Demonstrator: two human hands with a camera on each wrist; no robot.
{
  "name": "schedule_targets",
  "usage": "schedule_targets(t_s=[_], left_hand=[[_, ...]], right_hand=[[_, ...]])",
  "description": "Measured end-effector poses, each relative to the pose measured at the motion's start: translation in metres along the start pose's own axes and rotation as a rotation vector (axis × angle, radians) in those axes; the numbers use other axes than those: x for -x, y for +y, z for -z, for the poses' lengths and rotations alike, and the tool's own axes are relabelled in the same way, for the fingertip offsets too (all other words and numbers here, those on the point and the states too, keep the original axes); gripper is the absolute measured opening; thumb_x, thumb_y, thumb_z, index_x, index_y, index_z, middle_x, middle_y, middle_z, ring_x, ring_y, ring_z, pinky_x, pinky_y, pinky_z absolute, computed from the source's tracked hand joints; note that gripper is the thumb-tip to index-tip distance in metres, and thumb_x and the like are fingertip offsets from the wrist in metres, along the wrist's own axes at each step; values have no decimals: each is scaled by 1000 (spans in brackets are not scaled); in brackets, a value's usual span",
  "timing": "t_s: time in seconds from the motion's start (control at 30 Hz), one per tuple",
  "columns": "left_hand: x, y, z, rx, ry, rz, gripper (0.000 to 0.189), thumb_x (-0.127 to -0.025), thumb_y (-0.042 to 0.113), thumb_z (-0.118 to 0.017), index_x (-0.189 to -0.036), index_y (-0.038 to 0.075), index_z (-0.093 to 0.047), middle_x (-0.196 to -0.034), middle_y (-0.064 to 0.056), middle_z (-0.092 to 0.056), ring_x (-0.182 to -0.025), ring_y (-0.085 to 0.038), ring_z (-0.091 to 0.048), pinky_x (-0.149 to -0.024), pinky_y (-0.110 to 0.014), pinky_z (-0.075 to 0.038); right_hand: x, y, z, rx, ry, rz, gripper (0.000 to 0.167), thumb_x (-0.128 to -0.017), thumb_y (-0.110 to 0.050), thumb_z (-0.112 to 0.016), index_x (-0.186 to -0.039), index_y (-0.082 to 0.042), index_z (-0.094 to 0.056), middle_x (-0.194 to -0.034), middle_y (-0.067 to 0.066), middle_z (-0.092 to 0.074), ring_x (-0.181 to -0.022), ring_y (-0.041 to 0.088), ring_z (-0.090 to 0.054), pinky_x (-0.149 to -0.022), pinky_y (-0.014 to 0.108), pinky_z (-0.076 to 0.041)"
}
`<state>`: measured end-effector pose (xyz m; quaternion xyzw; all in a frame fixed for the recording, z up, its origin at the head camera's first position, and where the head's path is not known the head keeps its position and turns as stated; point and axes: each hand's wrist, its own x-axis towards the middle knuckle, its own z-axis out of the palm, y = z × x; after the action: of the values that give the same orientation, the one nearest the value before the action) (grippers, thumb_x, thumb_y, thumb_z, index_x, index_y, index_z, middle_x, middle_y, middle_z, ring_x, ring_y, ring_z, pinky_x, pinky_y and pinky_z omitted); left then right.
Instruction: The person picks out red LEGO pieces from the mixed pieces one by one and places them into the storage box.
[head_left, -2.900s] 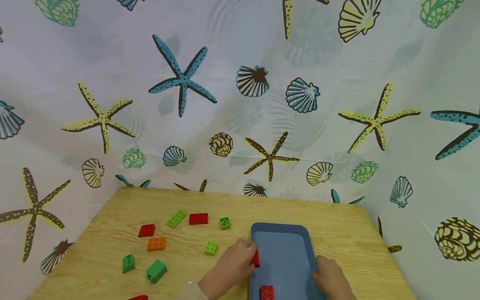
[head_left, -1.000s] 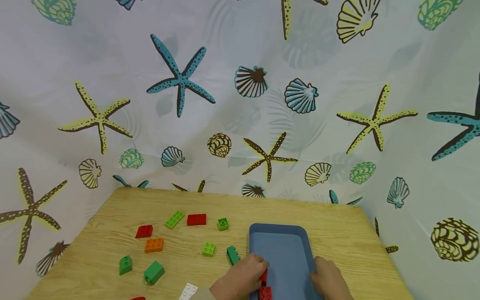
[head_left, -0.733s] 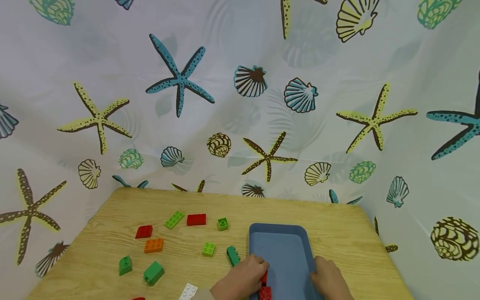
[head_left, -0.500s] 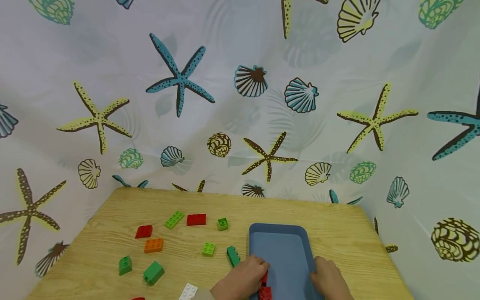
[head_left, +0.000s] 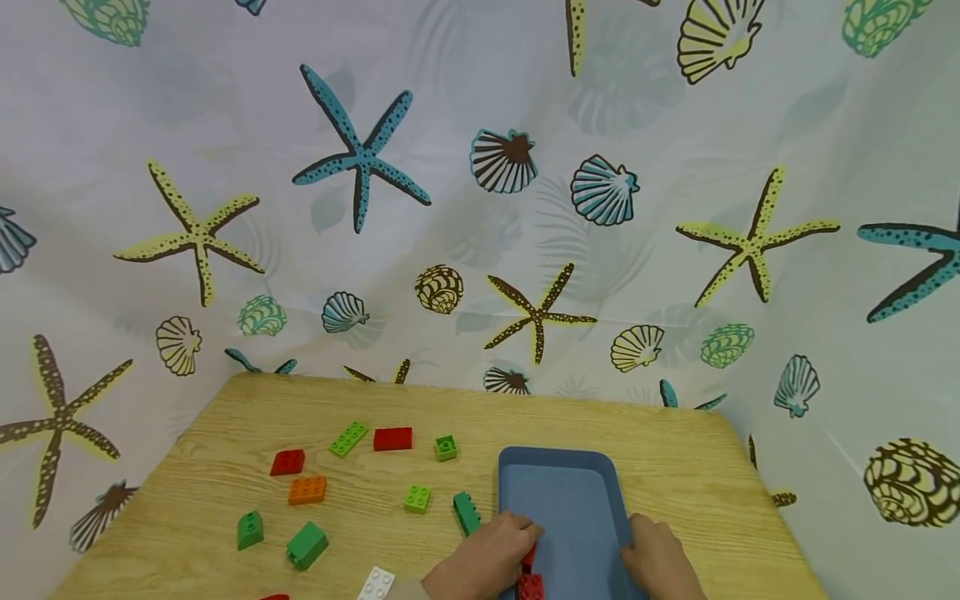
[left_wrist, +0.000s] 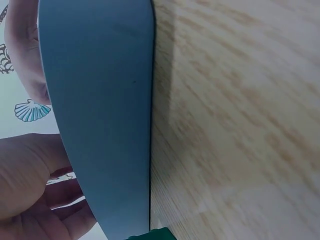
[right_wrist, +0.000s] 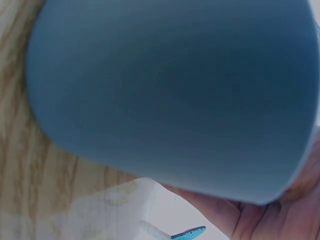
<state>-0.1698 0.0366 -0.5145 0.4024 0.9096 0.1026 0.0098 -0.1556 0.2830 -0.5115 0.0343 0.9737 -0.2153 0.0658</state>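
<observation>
My left hand (head_left: 487,554) reaches over the left wall of the blue tray (head_left: 558,457) and holds a red brick (head_left: 528,558), mostly hidden under its fingers. Right in front of that brick, a second red brick (head_left: 531,587) with studs up lies in the tray's near left corner. My right hand (head_left: 663,554) grips the tray's right wall. In the left wrist view the tray's outer wall (left_wrist: 100,100) fills the middle, with left-hand fingers beyond it. The right wrist view shows the tray wall (right_wrist: 170,100) with part of the right hand (right_wrist: 280,215) at its edge.
Left of the tray lie a dark green brick (head_left: 467,513), a white brick (head_left: 377,583), lime bricks (head_left: 417,499), an orange brick (head_left: 307,490), red bricks (head_left: 393,439) and green bricks (head_left: 307,546) on the wooden table (head_left: 645,421). A patterned cloth (head_left: 450,250) hangs behind.
From the tray's left edge, my left hand has moved nearer and inward with the red brick, beside the other one. The dark green and white bricks came into sight. The right hand stays put.
</observation>
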Motion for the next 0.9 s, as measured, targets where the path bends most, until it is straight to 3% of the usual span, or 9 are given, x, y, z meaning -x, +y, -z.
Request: schedule_targets(t_s=[0.27,0.6,0.9], left_hand=[[4,-1,7,47,-38,8,46,-86,5,-73,-129,18,-64,-116,3,-68,-95,-7,-64,-82,-21,-54],[13,1,21,107,-59,55,49,-87,8,-71,-133,20,-62,-127,3,-65,-108,-8,-62,-86,-21,-54],[25,-2,33,156,-20,62,41,-87,3,-69,-123,20,-67,-111,7,-68,-94,-1,-60,-75,-16,-51]], right_hand=[[1,0,-1,14,20,11,8,-78,2,-56,-83,2,-62,-70,11,-64,-59,21,-50,-53,35,-43],[0,3,-2,21,23,26,7,-78,1,-58,-83,3,-62,-70,11,-64,-60,20,-51,-54,34,-43],[-1,2,-1,18,15,26,8,-79,0,-58,-84,4,-63,-70,11,-65,-60,20,-51,-54,34,-43]])
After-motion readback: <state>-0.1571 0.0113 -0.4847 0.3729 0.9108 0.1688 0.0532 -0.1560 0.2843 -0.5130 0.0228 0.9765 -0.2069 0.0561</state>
